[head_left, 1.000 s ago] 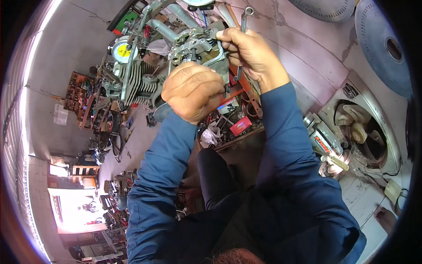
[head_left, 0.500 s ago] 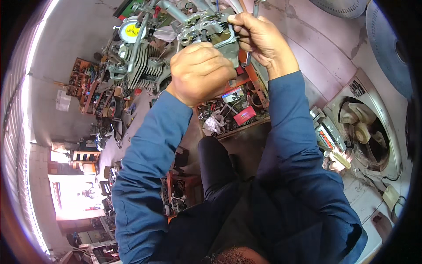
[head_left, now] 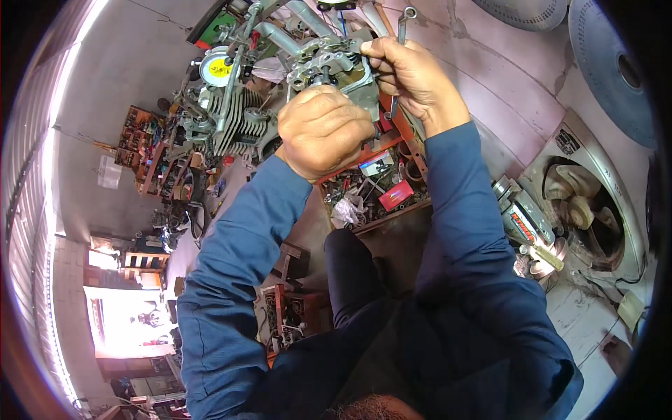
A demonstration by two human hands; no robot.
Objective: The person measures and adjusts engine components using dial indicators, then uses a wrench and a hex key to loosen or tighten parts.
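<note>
At the top centre stands a grey metal engine part (head_left: 341, 61) with rocker-like pieces and an open chamber. My left hand (head_left: 325, 133) is closed in a fist at its near side. Out of the fist, toward the engine, runs a tool with a dark shaft (head_left: 325, 72); its handle is hidden in my fingers. On the right, my right hand (head_left: 416, 77) is closed around a combination wrench (head_left: 402, 31), whose ring end shows above the hand and other end below. Its thumb and forefinger also touch the edge of a thin grey plate (head_left: 362, 36) beside the engine.
A dial gauge (head_left: 218, 68) and a finned cylinder (head_left: 241, 120) stand left of the engine. Below it, a cluttered tray holds tools, a plastic bag (head_left: 348, 210) and a red box (head_left: 397, 195). Large perforated discs (head_left: 609, 66) and a cast housing (head_left: 584, 203) are at right.
The whole view has shifted a little, so the engine and tray sit slightly lower and to the right. Both hands keep their grips; my left fist stays at the engine.
</note>
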